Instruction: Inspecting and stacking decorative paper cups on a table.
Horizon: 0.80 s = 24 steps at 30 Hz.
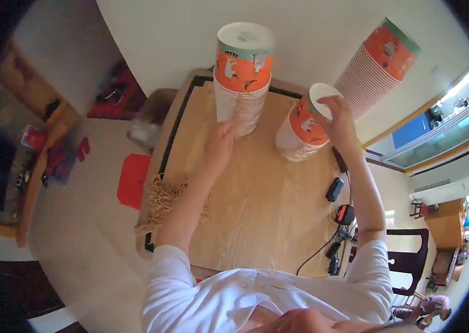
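Note:
Three stacks of upturned orange paper cups with animal prints stand on a wooden table (256, 211). My left hand (221, 145) rests against the lower side of the tall left stack (242, 77), fingers around it. My right hand (340, 119) grips the top of the short middle stack (303, 130), which leans to the right under it. A third tall stack (378, 64) rises at the far right, untouched.
A bundle of tan raffia (162, 200) lies at the table's left edge. Black chargers and cables (341, 213) sit along the right edge. A red stool (133, 180) stands on the floor to the left, a dark chair (409, 255) to the right.

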Motion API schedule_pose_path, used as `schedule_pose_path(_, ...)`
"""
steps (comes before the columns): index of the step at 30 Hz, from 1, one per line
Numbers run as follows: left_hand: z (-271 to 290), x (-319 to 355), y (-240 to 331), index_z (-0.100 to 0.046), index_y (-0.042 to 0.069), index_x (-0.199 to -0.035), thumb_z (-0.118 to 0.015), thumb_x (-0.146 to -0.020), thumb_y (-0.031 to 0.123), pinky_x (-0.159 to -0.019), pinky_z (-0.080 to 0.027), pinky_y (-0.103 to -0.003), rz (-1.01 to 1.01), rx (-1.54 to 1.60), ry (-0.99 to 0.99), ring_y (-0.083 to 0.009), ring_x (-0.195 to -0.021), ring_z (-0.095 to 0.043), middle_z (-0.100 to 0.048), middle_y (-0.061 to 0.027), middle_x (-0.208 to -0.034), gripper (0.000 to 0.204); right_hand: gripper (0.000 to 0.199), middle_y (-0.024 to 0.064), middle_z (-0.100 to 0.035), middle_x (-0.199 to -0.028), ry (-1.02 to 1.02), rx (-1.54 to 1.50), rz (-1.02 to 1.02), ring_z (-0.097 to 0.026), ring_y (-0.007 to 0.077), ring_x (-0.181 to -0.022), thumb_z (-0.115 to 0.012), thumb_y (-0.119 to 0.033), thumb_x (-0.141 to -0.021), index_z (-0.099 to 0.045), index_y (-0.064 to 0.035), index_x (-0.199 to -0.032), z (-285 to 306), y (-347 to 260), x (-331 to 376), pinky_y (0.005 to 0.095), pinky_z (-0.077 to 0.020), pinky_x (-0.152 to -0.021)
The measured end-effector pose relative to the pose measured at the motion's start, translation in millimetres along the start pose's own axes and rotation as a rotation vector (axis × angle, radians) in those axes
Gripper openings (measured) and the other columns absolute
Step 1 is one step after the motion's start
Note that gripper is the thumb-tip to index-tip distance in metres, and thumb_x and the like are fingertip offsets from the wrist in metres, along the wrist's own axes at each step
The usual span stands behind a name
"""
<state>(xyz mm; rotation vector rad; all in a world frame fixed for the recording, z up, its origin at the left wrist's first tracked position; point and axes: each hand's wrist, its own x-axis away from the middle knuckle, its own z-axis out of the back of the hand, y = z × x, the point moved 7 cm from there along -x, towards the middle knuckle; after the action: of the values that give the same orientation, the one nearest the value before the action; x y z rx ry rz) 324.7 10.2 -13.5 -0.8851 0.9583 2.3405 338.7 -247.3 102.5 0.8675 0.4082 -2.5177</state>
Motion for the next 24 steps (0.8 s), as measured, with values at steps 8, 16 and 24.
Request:
schedule_pose_path(8, -87.0, 93.0, 32.2, -0.059, 0.007, -0.096, -0.059, -0.073, 0.0, -0.077, -0.047, -0.037, 0.143, 0.108, -0.109, -0.0289, -0.093, -0.053, -0.057, -0.0091, -0.102, 0.025, 0.013, 0.0122, -0.056, -0.086, -0.116, 0.01, -0.092, -0.053, 0.0308, -0.086, -0.062, -0.004, -0.072, -0.057, -0.0047, -0.084, -2.2, 34.7, 34.5, 0.0387, -0.0429, -0.077)
schedule_pose_path(16, -64.0, 118.5, 40.5, -0.06, 0.008, -0.09, -0.061, -0.073, 0.003, -0.078, -0.047, -0.036, 0.2, 0.145, -0.142, -0.0277, -0.094, -0.054, -0.058, -0.0086, -0.096, 0.017, 0.017, 0.0113, -0.055, -0.087, -0.118, -0.005, -0.058, -0.052, 0.0323, -0.088, -0.059, -0.001, -0.069, -0.058, -0.0064, -0.085, 16.5, 38.6, 24.6, 0.0412, -0.0427, -0.078)
schedule_pose_path(24, -28.8, 118.8, 58.6, -0.062, 0.008, -0.092, -0.061, -0.077, 0.006, -0.078, -0.047, -0.036, 0.232, 0.143, -0.149, -0.0279, -0.092, -0.055, -0.058, -0.0099, -0.094, 0.016, 0.014, 0.0109, -0.055, -0.085, 0.075, 0.008, 0.001, -0.054, 0.0294, -0.085, -0.062, 0.0, -0.071, -0.057, -0.0034, -0.084, 104.1, 0.4, -5.0, 0.0378, -0.0437, -0.074)
